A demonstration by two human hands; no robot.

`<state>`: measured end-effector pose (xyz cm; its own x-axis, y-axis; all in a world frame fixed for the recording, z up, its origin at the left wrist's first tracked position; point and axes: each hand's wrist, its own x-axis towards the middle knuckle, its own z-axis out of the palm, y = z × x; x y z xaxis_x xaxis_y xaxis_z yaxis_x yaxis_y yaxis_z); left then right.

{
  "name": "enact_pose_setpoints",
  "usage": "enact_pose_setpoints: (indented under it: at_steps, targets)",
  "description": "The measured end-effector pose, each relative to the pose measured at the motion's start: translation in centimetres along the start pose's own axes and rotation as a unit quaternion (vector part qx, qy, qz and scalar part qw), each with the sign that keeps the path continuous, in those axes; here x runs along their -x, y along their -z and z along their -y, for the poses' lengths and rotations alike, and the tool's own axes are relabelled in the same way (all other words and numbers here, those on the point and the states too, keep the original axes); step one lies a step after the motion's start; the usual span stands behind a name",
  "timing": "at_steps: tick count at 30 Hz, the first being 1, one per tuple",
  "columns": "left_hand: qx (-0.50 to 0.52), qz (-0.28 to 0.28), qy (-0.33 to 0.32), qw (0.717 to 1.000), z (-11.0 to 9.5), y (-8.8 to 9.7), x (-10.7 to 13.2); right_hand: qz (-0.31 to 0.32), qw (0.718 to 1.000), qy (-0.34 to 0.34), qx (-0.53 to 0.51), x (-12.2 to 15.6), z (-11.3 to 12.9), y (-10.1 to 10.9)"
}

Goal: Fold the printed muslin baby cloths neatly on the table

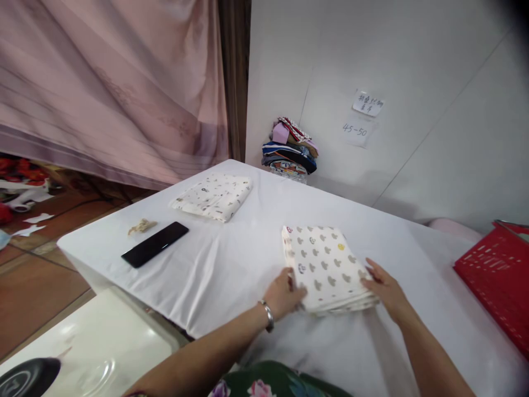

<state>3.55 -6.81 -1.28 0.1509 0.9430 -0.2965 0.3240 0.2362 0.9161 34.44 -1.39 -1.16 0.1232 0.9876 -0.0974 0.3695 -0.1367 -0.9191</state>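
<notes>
A folded white cloth [326, 264] printed with grey mouse-head shapes and one yellow face lies on the white-covered table in front of me. My left hand [285, 295] grips its near left corner, thumb on top and fingers at the edge. At the right edge, my right hand [382, 286] pinches the cloth's side between thumb and fingers. Several layers show along its near edge. Farther off to the left rests a second folded white cloth [215, 196] with small dark prints, touched by neither hand.
On the table [256, 248], a black phone [156, 244] lies left, beside a small beige crumpled thing [141, 226]. A red plastic basket [496, 281] stands at the right edge. Stacked clothes [289, 149] sit behind the table by the wall. A white surface [103, 336] adjoins at lower left.
</notes>
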Motion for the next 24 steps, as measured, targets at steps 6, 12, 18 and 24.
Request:
enact_pose_setpoints:
  at_steps: [6, 12, 18, 24]
  targets:
    - [-0.015, 0.209, -0.099, 0.973, -0.3, -3.9, 1.4, -0.173, 0.943, 0.125, 0.253, -1.9, 1.2, 2.8]
    - [-0.164, -0.12, -0.156, 0.967, -0.4, 1.8, -2.8, -0.036, 0.95, 0.201, 0.237, 5.8, 2.4, -4.0]
    - [-0.244, -0.197, -0.195, 0.929, 0.2, 4.7, -7.5, 0.01, 0.859, 0.333, 0.388, 9.4, 1.3, -7.0]
    - [-0.254, -0.111, -0.194, 0.941, 0.3, 4.0, -10.0, -0.005, 0.8, 0.379, 0.464, 9.7, 0.2, -7.6]
